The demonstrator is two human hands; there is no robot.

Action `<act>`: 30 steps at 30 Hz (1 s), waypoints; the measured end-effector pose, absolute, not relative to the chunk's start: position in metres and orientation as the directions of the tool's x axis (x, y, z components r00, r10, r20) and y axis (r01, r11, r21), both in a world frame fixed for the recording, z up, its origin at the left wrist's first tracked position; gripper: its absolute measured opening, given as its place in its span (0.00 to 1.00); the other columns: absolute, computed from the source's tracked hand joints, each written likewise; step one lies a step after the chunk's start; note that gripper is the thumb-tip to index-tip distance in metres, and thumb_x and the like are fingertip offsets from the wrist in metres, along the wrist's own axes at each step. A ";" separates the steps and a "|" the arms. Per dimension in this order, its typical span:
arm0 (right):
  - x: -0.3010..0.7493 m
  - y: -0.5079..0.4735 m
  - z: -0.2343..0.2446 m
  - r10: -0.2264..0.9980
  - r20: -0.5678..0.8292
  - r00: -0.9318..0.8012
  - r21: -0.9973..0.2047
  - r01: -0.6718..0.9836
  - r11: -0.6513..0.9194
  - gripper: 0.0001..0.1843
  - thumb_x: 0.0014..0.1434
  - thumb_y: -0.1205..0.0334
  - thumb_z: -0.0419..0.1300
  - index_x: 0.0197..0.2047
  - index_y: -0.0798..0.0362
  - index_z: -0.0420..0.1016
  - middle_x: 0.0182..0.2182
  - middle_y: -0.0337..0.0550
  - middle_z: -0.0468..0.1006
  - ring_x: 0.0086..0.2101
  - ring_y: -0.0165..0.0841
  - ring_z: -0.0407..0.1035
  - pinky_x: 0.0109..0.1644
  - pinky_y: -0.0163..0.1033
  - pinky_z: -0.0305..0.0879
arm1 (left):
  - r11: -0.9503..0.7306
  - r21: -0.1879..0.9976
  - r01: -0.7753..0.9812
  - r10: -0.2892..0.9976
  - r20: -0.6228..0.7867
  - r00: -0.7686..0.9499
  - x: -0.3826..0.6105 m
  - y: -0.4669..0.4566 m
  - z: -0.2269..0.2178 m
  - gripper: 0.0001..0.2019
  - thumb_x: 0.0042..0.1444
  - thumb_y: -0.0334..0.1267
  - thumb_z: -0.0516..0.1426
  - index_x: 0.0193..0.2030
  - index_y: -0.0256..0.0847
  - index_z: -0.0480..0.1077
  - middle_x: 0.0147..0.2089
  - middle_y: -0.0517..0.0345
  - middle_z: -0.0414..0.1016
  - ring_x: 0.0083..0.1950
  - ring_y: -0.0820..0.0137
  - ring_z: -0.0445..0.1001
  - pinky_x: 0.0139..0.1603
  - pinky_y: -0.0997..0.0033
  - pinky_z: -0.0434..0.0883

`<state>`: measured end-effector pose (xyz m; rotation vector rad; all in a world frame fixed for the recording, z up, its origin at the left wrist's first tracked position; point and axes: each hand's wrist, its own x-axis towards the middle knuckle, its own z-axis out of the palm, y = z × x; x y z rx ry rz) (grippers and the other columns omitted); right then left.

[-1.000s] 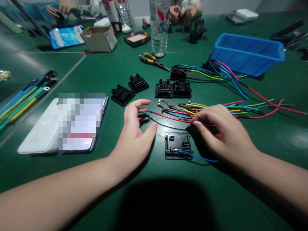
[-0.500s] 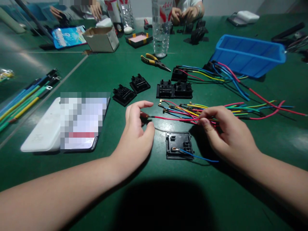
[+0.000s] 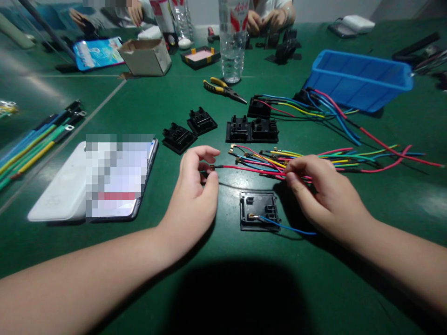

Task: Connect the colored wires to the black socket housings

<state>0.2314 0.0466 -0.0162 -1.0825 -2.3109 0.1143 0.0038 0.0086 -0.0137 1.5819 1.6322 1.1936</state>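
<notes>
A red wire [image 3: 240, 169] stretches between my two hands. My left hand [image 3: 197, 186] is closed at the thumb and fingers around the wire's metal terminal end. My right hand [image 3: 317, 186] pinches the same wire farther along, its fingertips over a loose bundle of coloured wires [image 3: 345, 160] with brass terminals. Below and between the hands, a square black plastic socket housing [image 3: 258, 200] lies with its inside up. One blue wire [image 3: 293, 228] is joined to a terminal in it and trails off to the right.
Several black housings [image 3: 179, 137] lie beyond my hands, some wired. Pliers [image 3: 225, 90], a water bottle [image 3: 233, 51], a blue bin [image 3: 361, 83] and a cardboard box [image 3: 146, 58] stand farther back. Two phones [image 3: 57, 186] lie at left. Another person's hands [image 3: 270, 21] work across the table.
My left thumb has closed in toward the fingers at the red wire's terminal. The right hand stays nearly in place, and the view has shifted very slightly.
</notes>
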 end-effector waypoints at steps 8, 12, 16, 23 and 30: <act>0.230 0.042 -0.011 0.734 0.392 -0.555 -0.293 0.681 0.671 0.05 0.65 0.64 0.52 0.37 0.51 0.68 0.28 0.39 0.75 0.30 0.35 0.68 0.42 0.45 0.56 | -0.132 0.905 0.405 0.972 0.199 -0.129 0.004 0.010 -0.015 0.13 0.60 0.25 0.51 0.49 0.43 0.61 0.45 0.58 0.65 0.48 0.71 0.67 0.52 0.69 0.65; 0.229 0.042 -0.011 0.741 0.321 -0.589 -0.269 0.694 0.668 0.09 0.65 0.57 0.53 0.35 0.52 0.69 0.26 0.38 0.74 0.29 0.36 0.66 0.43 0.46 0.53 | -0.154 0.907 0.392 0.974 0.207 -0.097 0.006 0.008 -0.013 0.12 0.59 0.26 0.53 0.48 0.43 0.61 0.44 0.60 0.66 0.47 0.71 0.68 0.51 0.70 0.66; 0.229 0.043 -0.011 0.731 0.323 -0.601 -0.231 0.699 0.677 0.12 0.65 0.55 0.53 0.32 0.52 0.68 0.25 0.38 0.72 0.28 0.36 0.65 0.42 0.46 0.53 | -0.151 0.926 0.346 0.978 0.190 -0.083 0.008 0.006 -0.012 0.12 0.59 0.27 0.54 0.47 0.43 0.62 0.42 0.61 0.68 0.45 0.72 0.70 0.50 0.71 0.67; 0.231 0.042 -0.009 0.667 0.383 -0.639 -0.192 0.651 0.734 0.11 0.66 0.59 0.52 0.33 0.53 0.70 0.26 0.40 0.74 0.29 0.36 0.65 0.41 0.45 0.54 | -0.174 0.931 0.320 0.981 0.194 -0.031 0.009 0.003 -0.011 0.11 0.58 0.27 0.57 0.45 0.44 0.64 0.41 0.63 0.70 0.43 0.74 0.72 0.46 0.73 0.69; 0.233 0.041 -0.008 0.546 0.481 -0.686 -0.205 0.517 0.831 0.07 0.65 0.66 0.54 0.45 0.56 0.70 0.29 0.43 0.76 0.28 0.33 0.67 0.33 0.39 0.60 | -0.273 0.927 0.258 0.962 0.258 0.092 0.010 -0.002 -0.010 0.12 0.59 0.25 0.58 0.45 0.45 0.64 0.41 0.64 0.71 0.42 0.76 0.73 0.46 0.75 0.71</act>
